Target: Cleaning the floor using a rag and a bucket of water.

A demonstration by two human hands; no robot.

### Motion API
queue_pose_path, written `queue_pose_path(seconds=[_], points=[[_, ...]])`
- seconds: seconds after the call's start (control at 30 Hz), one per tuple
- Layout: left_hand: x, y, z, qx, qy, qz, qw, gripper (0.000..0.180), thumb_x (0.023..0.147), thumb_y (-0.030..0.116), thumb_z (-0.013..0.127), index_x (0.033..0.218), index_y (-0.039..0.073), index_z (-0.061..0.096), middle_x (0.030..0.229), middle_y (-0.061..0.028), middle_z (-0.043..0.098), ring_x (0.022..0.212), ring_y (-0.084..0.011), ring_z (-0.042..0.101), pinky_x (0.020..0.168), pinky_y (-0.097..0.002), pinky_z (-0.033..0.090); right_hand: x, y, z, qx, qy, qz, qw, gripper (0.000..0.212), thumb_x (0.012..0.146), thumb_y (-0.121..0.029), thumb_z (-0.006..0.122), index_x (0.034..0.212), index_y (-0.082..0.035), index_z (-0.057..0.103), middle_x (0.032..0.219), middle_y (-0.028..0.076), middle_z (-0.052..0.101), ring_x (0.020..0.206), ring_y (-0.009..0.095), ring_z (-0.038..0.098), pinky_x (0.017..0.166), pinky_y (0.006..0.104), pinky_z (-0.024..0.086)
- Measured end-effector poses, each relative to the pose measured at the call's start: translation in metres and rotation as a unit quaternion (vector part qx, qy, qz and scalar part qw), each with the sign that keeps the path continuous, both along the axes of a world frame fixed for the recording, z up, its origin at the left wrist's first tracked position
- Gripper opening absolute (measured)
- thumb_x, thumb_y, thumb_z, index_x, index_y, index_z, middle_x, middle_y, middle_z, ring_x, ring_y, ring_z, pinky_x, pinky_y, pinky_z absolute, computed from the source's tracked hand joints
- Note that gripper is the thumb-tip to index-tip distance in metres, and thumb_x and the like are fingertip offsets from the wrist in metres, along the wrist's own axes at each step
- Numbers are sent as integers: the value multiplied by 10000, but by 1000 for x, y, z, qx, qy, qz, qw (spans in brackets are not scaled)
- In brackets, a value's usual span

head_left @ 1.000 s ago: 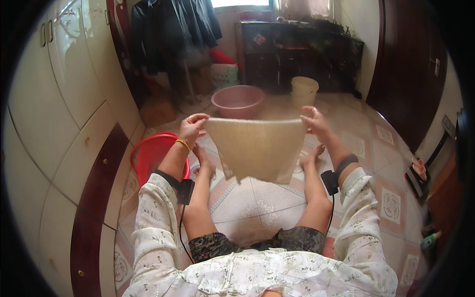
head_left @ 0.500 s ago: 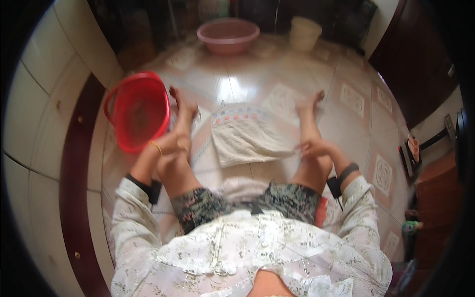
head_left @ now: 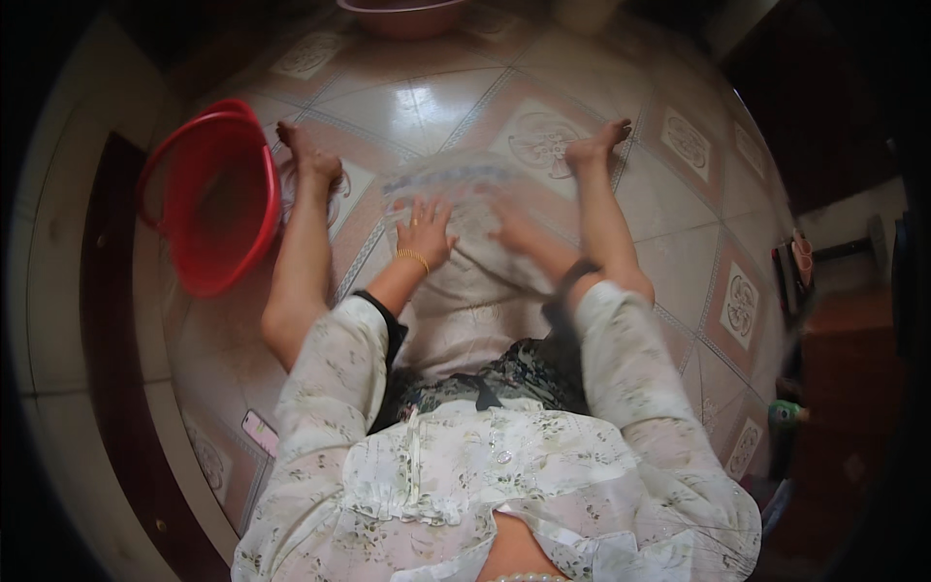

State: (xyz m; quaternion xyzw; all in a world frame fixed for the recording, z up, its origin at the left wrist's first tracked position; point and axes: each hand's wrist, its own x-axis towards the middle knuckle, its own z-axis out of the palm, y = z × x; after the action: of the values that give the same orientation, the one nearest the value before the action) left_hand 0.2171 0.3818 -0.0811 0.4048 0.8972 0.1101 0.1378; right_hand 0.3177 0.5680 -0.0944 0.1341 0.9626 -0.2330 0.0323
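A cream towel point(head_left: 456, 291) with a coloured patterned band at its far end lies on the floor between my legs; its far part is blurred. My left hand point(head_left: 425, 236) rests palm down on the towel, fingers spread, a gold bracelet at its wrist. To its right, my right hand point(head_left: 519, 231) is over the towel too, smeared by motion, with thumb and fingers apart. Neither hand grips anything that I can see. Wrinkles run through the cloth between and below the hands.
A red plastic tub point(head_left: 272, 209) with a raised handle stands left of my left leg. Beyond my feet is a pink basin point(head_left: 402, 23). A phone point(head_left: 260, 432) lies on the tiled floor point(head_left: 669, 252) at the lower left. Brown furniture point(head_left: 849, 388) stands at right.
Both hands have left my knees and come inward onto the towel. My legs have spread wider at the knees. The view has tipped nearer, and the phone now shows at the lower left.
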Motion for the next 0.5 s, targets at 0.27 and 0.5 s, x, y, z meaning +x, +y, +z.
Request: queue_pose_path(seconds=[0.27, 0.5], points=[[27, -57, -70, -81, 100, -57, 990, 674, 896, 522, 428, 1476, 245, 225, 1561, -77, 95, 1428, -353, 49, 1067, -635, 134, 52, -69, -33, 102, -126, 35, 986, 895, 740, -338, 726, 1468, -243, 214, 1527, 181, 125, 1401, 402, 123, 1053, 619, 219], [57, -82, -38, -197, -14, 65, 978, 746, 872, 513, 485, 1489, 230, 175, 1565, -105, -7, 1420, -395, 8, 1032, -686, 118, 41, -114, -30, 75, -95, 166, 979, 711, 812, -246, 617, 1447, -224, 298, 1518, 201, 155, 1409, 410, 103, 1056, 665, 129]])
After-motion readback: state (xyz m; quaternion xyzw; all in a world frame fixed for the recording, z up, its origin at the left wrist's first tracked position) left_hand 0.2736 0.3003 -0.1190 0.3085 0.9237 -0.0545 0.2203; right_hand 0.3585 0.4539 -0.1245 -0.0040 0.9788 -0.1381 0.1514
